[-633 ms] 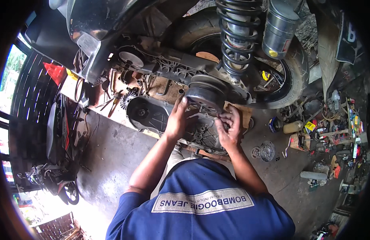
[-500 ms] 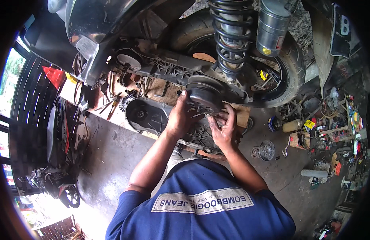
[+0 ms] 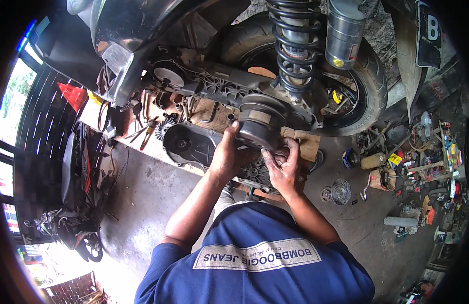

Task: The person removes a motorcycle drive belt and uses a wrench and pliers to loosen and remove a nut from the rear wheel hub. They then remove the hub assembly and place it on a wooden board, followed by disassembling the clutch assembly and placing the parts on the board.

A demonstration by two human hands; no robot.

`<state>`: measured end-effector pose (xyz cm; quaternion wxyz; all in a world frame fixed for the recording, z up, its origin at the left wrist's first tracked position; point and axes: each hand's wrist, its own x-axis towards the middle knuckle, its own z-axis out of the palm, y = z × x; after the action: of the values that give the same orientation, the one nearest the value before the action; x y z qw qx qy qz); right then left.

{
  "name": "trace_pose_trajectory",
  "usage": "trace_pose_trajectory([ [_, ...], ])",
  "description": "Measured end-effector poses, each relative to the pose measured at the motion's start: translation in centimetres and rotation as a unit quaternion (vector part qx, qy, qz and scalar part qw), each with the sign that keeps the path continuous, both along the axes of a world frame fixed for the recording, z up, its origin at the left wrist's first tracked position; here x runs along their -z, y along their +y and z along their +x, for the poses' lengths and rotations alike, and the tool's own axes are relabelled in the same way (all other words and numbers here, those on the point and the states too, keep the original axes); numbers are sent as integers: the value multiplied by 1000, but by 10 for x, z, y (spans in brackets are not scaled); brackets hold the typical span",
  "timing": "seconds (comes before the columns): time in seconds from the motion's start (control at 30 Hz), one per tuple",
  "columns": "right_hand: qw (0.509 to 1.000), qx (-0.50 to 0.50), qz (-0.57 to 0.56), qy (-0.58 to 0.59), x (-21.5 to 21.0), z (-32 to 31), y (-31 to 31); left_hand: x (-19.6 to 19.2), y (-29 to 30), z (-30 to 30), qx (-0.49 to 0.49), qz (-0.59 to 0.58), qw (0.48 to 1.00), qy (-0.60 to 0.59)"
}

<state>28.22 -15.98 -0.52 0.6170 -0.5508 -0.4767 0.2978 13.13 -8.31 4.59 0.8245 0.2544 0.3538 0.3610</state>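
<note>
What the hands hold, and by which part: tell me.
The dark drum: the left hand grips its left edge; the right hand is at its lower right edge. Whether that hand also holds something small cannot be told.

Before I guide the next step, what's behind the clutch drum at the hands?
Behind the clutch drum, the rim of a pulley disc shows, with the ribbed transmission case beyond. The drum and disc cover their centres, so how they join cannot be seen.
</note>
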Motion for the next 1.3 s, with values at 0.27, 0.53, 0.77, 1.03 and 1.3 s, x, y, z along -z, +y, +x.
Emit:
trace_pose_trajectory([
  [0.27,991,-104,16,-88,-19,11,-21,37,-25,-30,15,56,998,-12],
  [0.53,939,-173,-55,-290,17,41,-26,65,-17,-34,28,47,990,130],
  [0.77,890,-251,-143,-352,47,62,-19,77,-25,-38,34,192,932,304],
  [1.03,839,-291,-170,-428,70,61,-13,76,-37,-38,18,230,910,344],
  [1.3,829,-297,-241,-408,21,49,-1,73,-33,-39,18,207,924,322],
])
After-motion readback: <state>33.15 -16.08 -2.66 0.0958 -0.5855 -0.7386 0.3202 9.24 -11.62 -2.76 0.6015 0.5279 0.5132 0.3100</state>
